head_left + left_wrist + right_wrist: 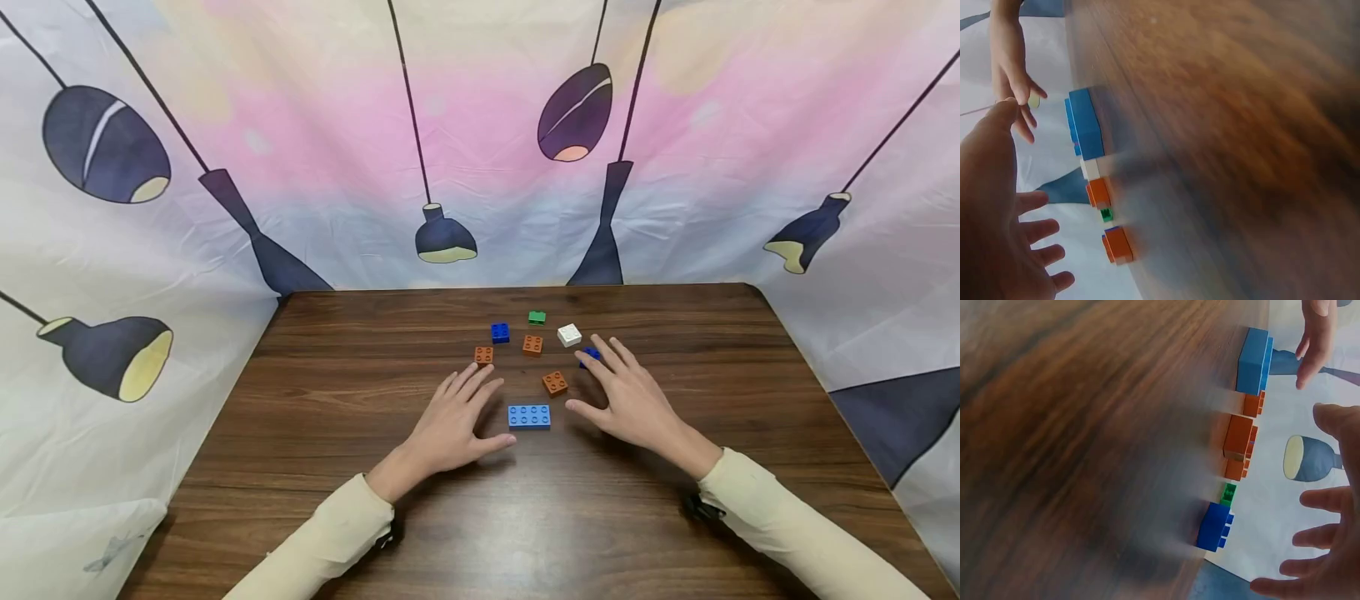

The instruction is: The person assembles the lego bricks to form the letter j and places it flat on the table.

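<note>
My left hand (453, 422) hovers over the table with fingers spread, holding nothing. Its fingertips are near an orange brick (483, 356), and its thumb points toward a long light-blue brick (529, 417). On the other side, my right hand (632, 400) is also spread and holds nothing; its fingers partly cover a dark blue brick (590, 357). Between the hands lies an orange brick (555, 383), with another orange brick (532, 345) behind it. In the right wrist view, the dark blue brick (1214, 527) stands studs-up on the table beyond the spread fingers.
Toward the back of the brown wooden table (315, 383) are a second dark blue brick (500, 332), a small green brick (537, 317) and a white brick (569, 335). A cloth backdrop (495, 208) printed with hanging lamps rises behind the table and along its sides.
</note>
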`<state>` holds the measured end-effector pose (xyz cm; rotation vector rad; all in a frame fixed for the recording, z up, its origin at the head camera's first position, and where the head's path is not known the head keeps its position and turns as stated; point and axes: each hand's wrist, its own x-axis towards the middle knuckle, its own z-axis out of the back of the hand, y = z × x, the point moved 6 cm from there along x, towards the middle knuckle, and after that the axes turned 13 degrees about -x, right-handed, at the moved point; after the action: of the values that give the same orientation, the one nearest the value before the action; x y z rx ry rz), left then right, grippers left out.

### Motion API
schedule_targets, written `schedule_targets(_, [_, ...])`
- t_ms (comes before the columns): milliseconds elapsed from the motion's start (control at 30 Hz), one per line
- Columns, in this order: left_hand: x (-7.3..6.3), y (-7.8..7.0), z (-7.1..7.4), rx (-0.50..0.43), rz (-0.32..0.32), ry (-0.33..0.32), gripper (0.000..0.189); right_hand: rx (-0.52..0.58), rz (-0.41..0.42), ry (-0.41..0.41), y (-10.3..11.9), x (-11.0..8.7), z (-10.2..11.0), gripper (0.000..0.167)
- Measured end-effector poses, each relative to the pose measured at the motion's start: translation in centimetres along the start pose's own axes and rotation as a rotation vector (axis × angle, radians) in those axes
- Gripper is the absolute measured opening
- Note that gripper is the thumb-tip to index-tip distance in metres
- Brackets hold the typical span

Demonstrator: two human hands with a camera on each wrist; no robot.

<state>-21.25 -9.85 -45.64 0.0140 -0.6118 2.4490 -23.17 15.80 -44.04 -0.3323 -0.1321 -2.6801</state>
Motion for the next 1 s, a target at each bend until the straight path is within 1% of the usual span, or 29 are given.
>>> schedule_targets(100, [0.4,-0.4,-0.4,-0.053,-0.022,0.028,0.088,0.052,0.009,0.006,0.3,0.1,-0.1,0.082])
schedule_targets(200, [0.7,-0.6,-0.7,-0.100,-0.029,0.055,0.085,0.096,0.019,0.014,0.6,0.3,-0.3,0.078])
schedule_targets(500, [1.9,-0.9,-1.5,-0.235,-0.056,0.105,0.077,0.205,0.028,0.056,1.1,1.2,-1.2,0.067])
schedule_targets(767, [2.8,-1.1,-2.2,-0.288,-0.066,0.147,0.070,0.293,0.032,0.071,1.3,2.0,-2.2,0.062])
schedule_targets(1000, [3.1,-1.2,-2.6,-0.331,-0.062,0.174,0.062,0.323,0.037,0.089,1.4,2.6,-2.8,0.059])
